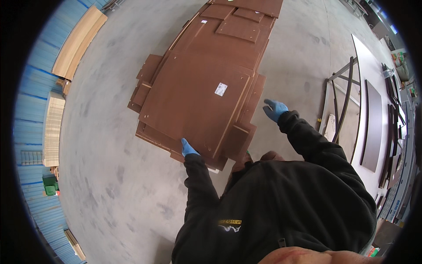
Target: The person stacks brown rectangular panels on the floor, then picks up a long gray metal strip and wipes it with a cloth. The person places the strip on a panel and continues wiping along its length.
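A large brown board (pixel 189 101) with a white label (pixel 221 89) lies on top of a long stack of brown panels. At its near edge is my left hand (pixel 189 148) in a blue glove, thumb over the edge and the other fingers mostly hidden; it appears to grip the board. Off the stack's right side, my right hand (pixel 275 110), also gloved in blue, is held in the air with fingers apart and nothing in it. A narrow brown panel (pixel 237 141) sticks out at the near right corner of the stack.
Smaller brown panels (pixel 237 28) lie on the stack's far end, others (pixel 145 83) jut out left. To the right, a white-topped table (pixel 365 66) on a metal frame carries dark boards (pixel 372 127). Wooden board stacks (pixel 53 130) stand along the blue left wall (pixel 33 94).
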### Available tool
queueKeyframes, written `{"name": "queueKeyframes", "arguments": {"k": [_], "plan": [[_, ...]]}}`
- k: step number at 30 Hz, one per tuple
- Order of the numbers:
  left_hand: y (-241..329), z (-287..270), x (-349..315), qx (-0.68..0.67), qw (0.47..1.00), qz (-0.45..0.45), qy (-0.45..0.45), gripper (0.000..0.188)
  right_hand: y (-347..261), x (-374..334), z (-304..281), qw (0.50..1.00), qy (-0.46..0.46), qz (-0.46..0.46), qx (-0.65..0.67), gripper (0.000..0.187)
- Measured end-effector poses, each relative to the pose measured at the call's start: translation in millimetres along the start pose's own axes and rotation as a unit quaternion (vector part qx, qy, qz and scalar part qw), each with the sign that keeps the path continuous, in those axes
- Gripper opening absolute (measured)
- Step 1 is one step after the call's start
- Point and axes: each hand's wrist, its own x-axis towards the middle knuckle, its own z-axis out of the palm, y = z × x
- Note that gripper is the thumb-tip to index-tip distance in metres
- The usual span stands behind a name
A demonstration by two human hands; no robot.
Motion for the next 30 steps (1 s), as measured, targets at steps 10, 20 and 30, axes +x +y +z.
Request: {"name": "queueKeyframes", "arguments": {"k": [10,20,30], "plan": [[13.7,31.8,-15.3,-0.038,0.994,-0.018,0.099,0.08,-50.6,183.0,5.0,0.995,0.019,-0.098,-0.02,0.035],[32.4,63.0,-41.9,0.0,0.963,0.033,0.266,0.082,-39.1,262.7,11.7,0.978,-0.167,0.077,0.098,0.065],[29.1,271.1,-58.5,-0.083,0.952,0.087,0.281,0.076,48.3,399.3,-70.7,0.991,-0.096,0.026,0.092,0.061]]}}
